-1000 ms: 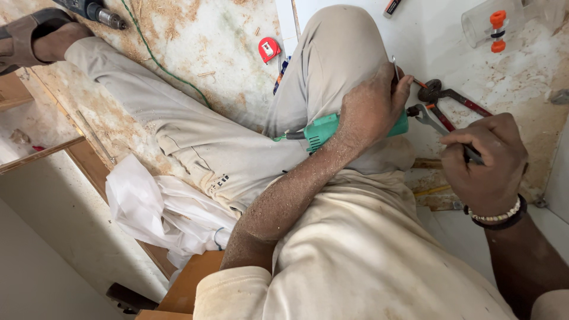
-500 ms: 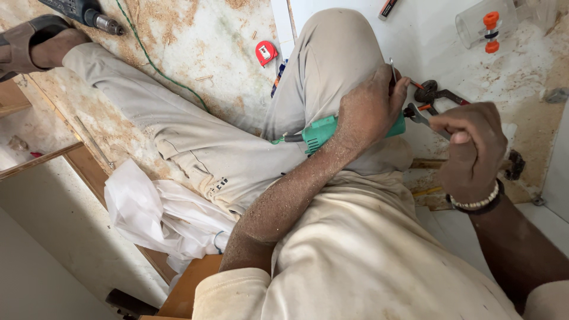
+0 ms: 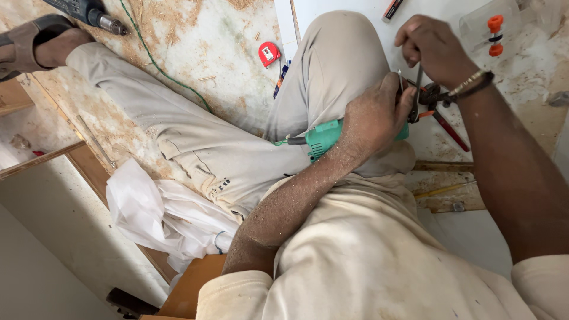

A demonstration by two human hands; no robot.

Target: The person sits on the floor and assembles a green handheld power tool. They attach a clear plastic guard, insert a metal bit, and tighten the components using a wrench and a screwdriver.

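Note:
My left hand (image 3: 373, 115) is wrapped around a green power drill (image 3: 323, 137) that rests against my raised knee, sawdust on the forearm. My right hand (image 3: 430, 44), with a beaded bracelet at the wrist, is just above the drill's front end. It pinches a thin dark metal rod (image 3: 418, 89) that points down at the drill's nose. The drill's tip is hidden behind my left fingers. Red-handled pliers (image 3: 446, 123) lie on the floor right behind the drill's nose, partly under my right wrist.
A red tape measure (image 3: 269, 53) lies on the dusty floor beyond my leg. A second drill (image 3: 89, 12) and a green cable (image 3: 160, 65) are at the top left. White plastic sheeting (image 3: 154, 213) sits beside my thigh, a clear box with orange parts (image 3: 492, 29) top right.
My right hand has risen from low on the right to above the drill's nose, now pinching the thin rod. The left hand has kept its hold on the drill.

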